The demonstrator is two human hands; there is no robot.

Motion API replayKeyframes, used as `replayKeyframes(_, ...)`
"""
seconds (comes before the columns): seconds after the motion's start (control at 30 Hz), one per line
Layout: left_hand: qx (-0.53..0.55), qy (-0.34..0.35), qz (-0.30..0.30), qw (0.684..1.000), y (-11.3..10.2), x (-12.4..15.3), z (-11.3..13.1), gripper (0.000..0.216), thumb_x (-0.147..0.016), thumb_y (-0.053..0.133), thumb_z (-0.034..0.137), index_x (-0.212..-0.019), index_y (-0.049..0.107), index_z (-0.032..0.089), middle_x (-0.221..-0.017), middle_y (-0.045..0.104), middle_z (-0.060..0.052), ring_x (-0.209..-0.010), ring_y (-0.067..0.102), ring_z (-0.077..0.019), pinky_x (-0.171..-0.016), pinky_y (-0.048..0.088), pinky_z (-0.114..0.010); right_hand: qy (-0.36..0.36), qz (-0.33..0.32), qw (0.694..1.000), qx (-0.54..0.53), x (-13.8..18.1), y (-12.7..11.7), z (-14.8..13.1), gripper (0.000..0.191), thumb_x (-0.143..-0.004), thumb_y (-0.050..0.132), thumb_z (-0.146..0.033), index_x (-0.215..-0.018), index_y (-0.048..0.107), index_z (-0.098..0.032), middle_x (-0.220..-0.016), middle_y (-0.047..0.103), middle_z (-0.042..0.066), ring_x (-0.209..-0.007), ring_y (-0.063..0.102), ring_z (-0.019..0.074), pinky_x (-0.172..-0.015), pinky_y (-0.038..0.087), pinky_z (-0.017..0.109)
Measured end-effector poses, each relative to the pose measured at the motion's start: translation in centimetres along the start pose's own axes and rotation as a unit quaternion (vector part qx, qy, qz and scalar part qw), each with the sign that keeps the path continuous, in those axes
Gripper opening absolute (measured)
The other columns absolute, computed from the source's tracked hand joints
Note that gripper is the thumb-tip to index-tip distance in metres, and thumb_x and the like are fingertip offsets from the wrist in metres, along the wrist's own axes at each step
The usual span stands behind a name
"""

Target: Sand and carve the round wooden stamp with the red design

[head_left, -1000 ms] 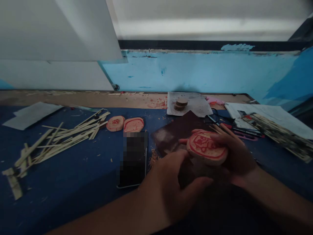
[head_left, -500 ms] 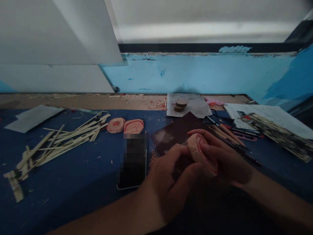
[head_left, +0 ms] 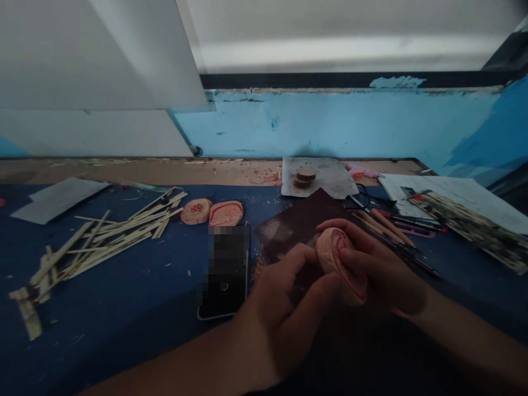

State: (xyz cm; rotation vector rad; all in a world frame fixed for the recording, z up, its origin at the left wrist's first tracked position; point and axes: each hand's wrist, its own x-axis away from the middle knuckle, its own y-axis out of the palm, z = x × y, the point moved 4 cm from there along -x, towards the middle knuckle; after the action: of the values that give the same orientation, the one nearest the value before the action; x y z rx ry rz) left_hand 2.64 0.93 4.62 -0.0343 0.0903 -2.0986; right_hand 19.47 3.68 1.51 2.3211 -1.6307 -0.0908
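One red-marked disc (head_left: 330, 253) tipped on edge in the right hand (head_left: 381, 272)

From the head view, the red-marked disc is right of centre, raised in front of the person, with its red-lined face turned mostly to the right and its pale rim towards the left. The right hand grasps it: the thumb presses on the marked face and the fingers wrap round behind. The left hand (head_left: 284, 308) is beside it, with thumb and forefinger bent towards the rim; whether they pinch it or merely rest there, I cannot tell.

Behind the held disc, a maroon sheet (head_left: 297, 223) lies at an angle on the blue tabletop (head_left: 136, 300), with shavings (head_left: 259, 268) scattered by its left corner. A dark phone (head_left: 226, 275), partly pixelated, lies just left of the left hand. Its top end meets an outlined disc (head_left: 226, 213), which is just beside a flower-marked disc (head_left: 196, 212). Further left, loose pale strips (head_left: 124, 236) are strewn across one another, near two grey sheets (head_left: 61, 199).

Towards the wall, a stack of two brown discs (head_left: 305, 176) stands on a spotted white paper (head_left: 289, 188). Wooden-handled tools (head_left: 391, 226) lie beyond the right hand, and at far right a bundle of dark-stained strips (head_left: 474, 234) partly covers some white papers (head_left: 490, 201)
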Motion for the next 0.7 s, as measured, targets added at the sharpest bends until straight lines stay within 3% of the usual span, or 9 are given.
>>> replayKeyframes(0.3,-0.03,0.004,0.007,1.0,-0.2,-0.1,-0.2,0.03,-0.11,0.043,0.042,-0.113,0.067,0.024,-0.1,0.071,0.003,-0.087,0.06,-0.0109,-0.079,0.047,-0.023,-0.114,0.026,0.978,0.17,0.6,-0.3,-1.9,0.046,-0.086,0.076,-0.036,-0.127,0.056,-0.031,-0.093,0.068,0.0,-0.076,0.066,0.0172,-0.063,0.055,0.025)
replayKeyframes(0.43,-0.046,-0.001,0.008,0.999,-0.3,-0.1,-0.3,0.037,-0.111,0.038,0.042,-0.1,0.066,0.022,-0.086,0.064,0.004,-0.077,0.054,-0.0099,-0.071,0.044,-0.023,-0.123,0.002,0.979,0.161,0.7,-0.1,-1.9,0.042,-0.089,0.075,-0.033,-0.127,0.057,-0.032,-0.093,0.068,-0.002,-0.073,0.064,0.0134,-0.061,0.054,0.021)
replayKeyframes(0.63,-0.07,0.034,-0.011,0.997,-0.4,0.1,-0.1,0.025,-0.108,0.046,0.042,-0.104,0.063,0.023,-0.092,0.066,0.004,-0.082,0.059,-0.01,-0.073,0.044,-0.022,-0.108,-0.021,0.986,0.122,0.7,0.2,-1.7,0.045,-0.087,0.079,-0.031,-0.126,0.058,-0.036,-0.096,0.069,-0.004,-0.075,0.065,0.0115,-0.062,0.055,0.018)
replayKeyframes(0.7,-0.084,0.024,-0.011,0.996,-0.5,0.1,-0.3,0.029,-0.108,0.045,0.043,-0.097,0.061,0.022,-0.085,0.062,0.004,-0.075,0.055,-0.0093,-0.066,0.041,-0.022,-0.105,-0.031,0.986,0.123,0.8,0.3,-1.7,0.046,-0.085,0.081,-0.031,-0.125,0.058,-0.036,-0.094,0.069,-0.004,-0.073,0.065,0.0118,-0.061,0.055,0.019)
